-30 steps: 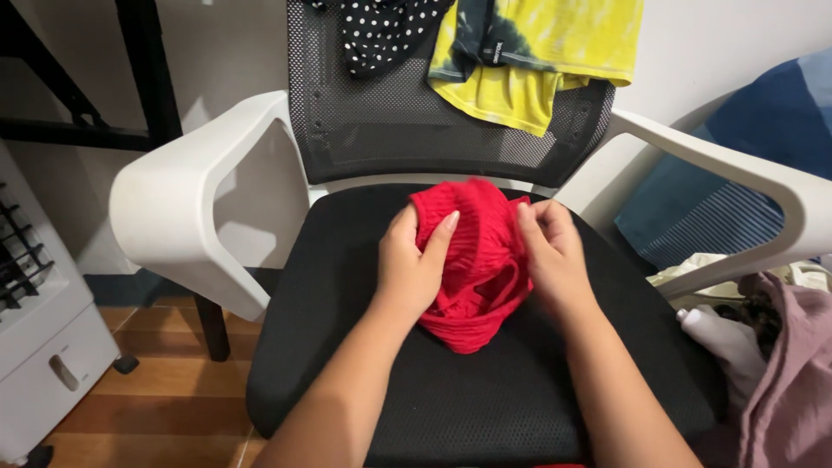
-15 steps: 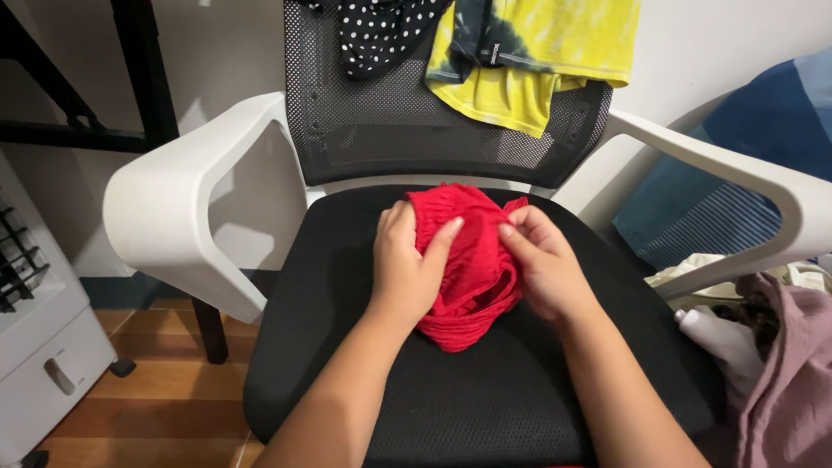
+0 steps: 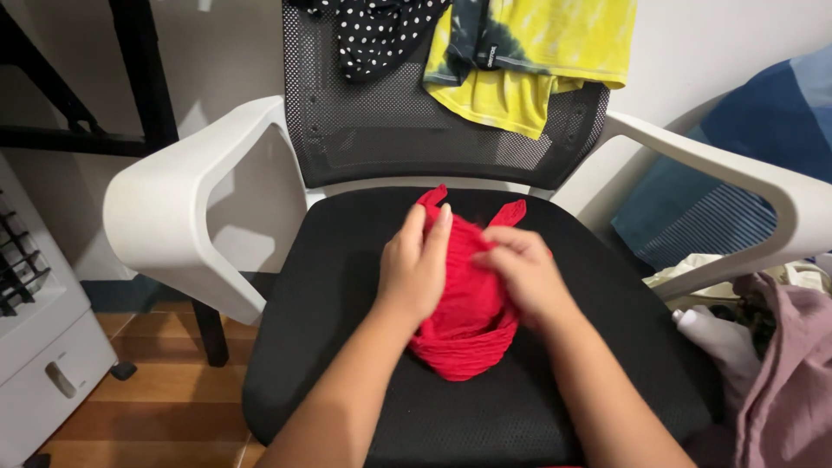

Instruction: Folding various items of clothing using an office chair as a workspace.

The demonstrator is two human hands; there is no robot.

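The left hand (image 3: pixel 414 273) lies near the centre of the frame with its fingers held straight and close together, pressed flat against the left side of a red ribbed garment (image 3: pixel 468 325) — it pins the cloth rather than gripping it. The right hand (image 3: pixel 520 273), just to the right of it, is curled over the top of the same garment, thumb and fingertips drawn together as if pinching a fold, though how much cloth sits inside that pinch cannot be told. The garment is bunched into a soft mound in the middle of the black mesh seat (image 3: pixel 347 381) of an office chair, with two narrow ends poking up above the hands toward the backrest (image 3: pixel 390 130). By its look it is light, limp knit fabric: it will slump and unfold the moment it is let go, it will stretch along the ribs, and it is in no way fragile or slippery. A good hold is likely at a folded edge or at one of the narrow ends, with the other palm flattening the bulk. Further out, white armrests (image 3: pixel 165 199) flank the seat; a black polka-dot cloth (image 3: pixel 381 30) and a yellow tie-dye shirt (image 3: pixel 537 52) hang over the backrest at the upper centre, and a mauve cloth (image 3: pixel 789 373) lies at the lower right.
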